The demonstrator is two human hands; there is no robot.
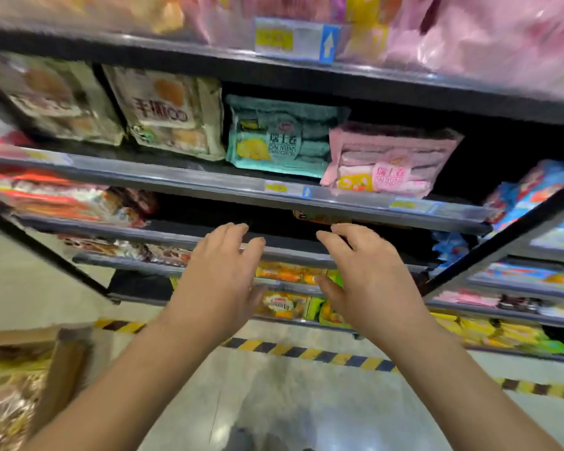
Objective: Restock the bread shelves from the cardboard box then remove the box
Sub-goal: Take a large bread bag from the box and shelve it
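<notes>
Left hand (223,271) and right hand (368,275) empty, fingers spread, reaching toward the gap on the shelf (209,187); box (30,369) waits near left, bread inside.

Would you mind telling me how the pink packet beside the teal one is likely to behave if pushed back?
The pink packet looks like thin film around small soft pieces, so it would probably feel light and crumple rather than slide stiffly. Its front corner hangs over the shelf edge, so a clumsy nudge might tip it off.
</notes>
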